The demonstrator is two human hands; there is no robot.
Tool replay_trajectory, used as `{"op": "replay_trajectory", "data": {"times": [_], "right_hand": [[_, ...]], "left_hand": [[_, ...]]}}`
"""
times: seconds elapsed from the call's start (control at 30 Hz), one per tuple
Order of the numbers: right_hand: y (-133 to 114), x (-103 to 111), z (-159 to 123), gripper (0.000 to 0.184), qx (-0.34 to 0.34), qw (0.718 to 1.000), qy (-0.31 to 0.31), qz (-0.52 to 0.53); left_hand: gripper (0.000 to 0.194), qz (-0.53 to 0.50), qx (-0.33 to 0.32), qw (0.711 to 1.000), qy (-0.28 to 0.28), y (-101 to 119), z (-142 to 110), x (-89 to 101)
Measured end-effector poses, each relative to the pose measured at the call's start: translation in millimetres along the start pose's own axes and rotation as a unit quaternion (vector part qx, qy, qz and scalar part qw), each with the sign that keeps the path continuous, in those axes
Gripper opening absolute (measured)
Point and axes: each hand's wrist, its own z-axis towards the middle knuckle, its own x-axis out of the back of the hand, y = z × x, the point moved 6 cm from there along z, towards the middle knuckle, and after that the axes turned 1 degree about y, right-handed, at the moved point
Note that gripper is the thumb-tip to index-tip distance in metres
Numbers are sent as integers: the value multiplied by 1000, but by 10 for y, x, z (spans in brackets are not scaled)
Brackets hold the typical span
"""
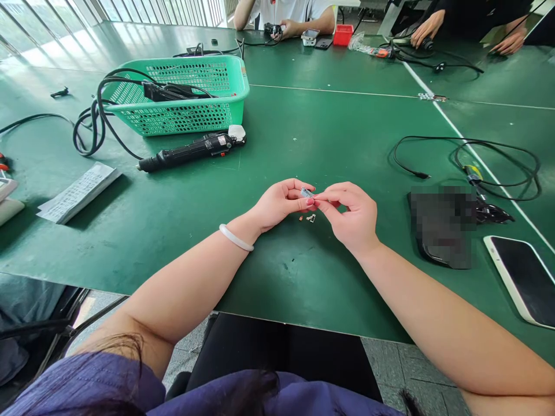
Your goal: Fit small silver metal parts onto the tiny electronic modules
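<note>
Between my fingertips is a small grey, metallic-looking part (307,192), too small to name. My left hand (281,202), with a white bangle on the wrist, grips it between thumb and fingers. My right hand (351,211) is pinched closed against the same spot, and what lies between its fingertips is hidden. Just below the hands, a few tiny pale and orange pieces (311,218) lie on the green table (277,271).
Behind to the left are a green basket (182,118) with cables and a black electric screwdriver (191,151). Folded paper (80,193) lies left. A blurred dark object (444,228), a cable (498,144) and a phone (522,277) lie right. Two people work across the table.
</note>
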Motion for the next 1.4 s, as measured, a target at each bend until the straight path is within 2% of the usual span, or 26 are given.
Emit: {"op": "replay_trajectory", "data": {"times": [0.13,0.3,0.47,0.6,0.7,0.87,0.93,1.13,1.4], "right_hand": [[89,5,20,11,-27,999,-14,8],[281,-88,22,14,-83,986,-134,-62],[287,-183,-19,3,-33,970,-203,-131],[298,-256,-53,15,-12,958,-243,-152],[260,-228,-27,17,-3,964,-223,-146],[87,-15,41,14,14,993,-71,-95],[29,14,36,13,30,995,-43,-90],[-41,-42,17,21,111,986,-49,-118],[-57,-77,25,24,155,964,-76,-202]], "left_hand": [[40,0,-5,999,36,-4,16,51],[18,24,1,992,123,-8,26,167],[18,72,-5,987,146,1,23,167],[20,108,-10,985,136,-7,20,149],[21,135,-19,983,125,-22,28,156],[24,197,-46,975,92,-22,33,113],[24,233,-51,968,73,-10,19,64],[20,281,-55,958,11,-11,-12,-52],[19,255,-50,965,-24,-53,-15,-74]]}}
